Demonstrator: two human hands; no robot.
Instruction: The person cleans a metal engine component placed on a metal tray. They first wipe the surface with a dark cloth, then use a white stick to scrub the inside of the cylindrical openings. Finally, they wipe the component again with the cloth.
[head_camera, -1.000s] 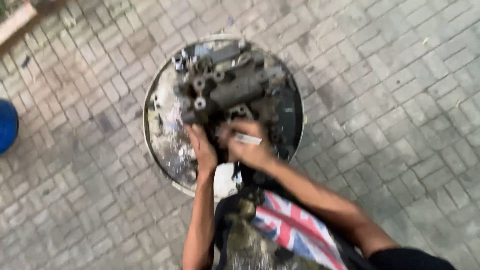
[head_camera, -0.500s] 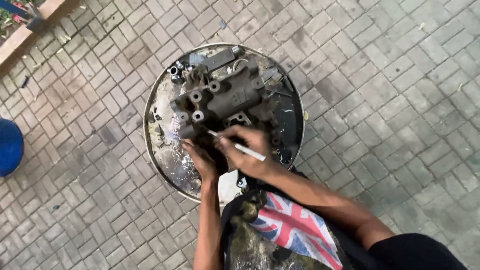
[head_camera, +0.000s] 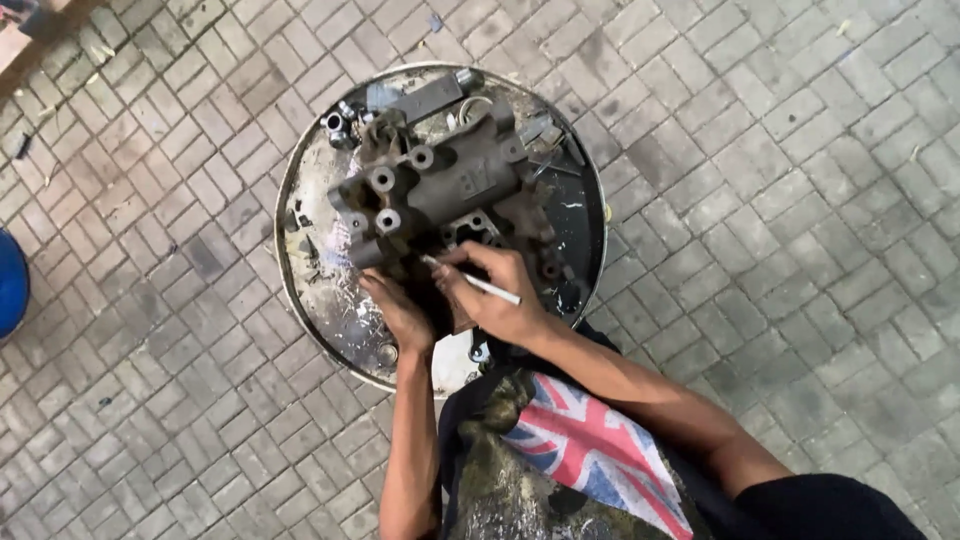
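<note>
A grimy grey metal casting (head_camera: 440, 195) with several round ports lies in a shallow round metal pan (head_camera: 300, 250) on the paving. My left hand (head_camera: 398, 312) grips the near lower edge of the casting. My right hand (head_camera: 492, 290) holds a thin white stick-like tool (head_camera: 475, 283) with its tip against the casting's near side. Small loose metal parts (head_camera: 338, 122) lie in the pan behind the casting.
Grey brick paving (head_camera: 780, 200) surrounds the pan. A blue round object (head_camera: 10, 285) sits at the left edge. A wooden edge (head_camera: 40, 30) shows top left. My dirty dark clothing with a red, white and blue flag print (head_camera: 590, 450) fills the bottom centre.
The view has steadied and drawn closer to the pan. My right hand with the white tool has shifted slightly along the casting's near side; my left hand stays on the casting.
</note>
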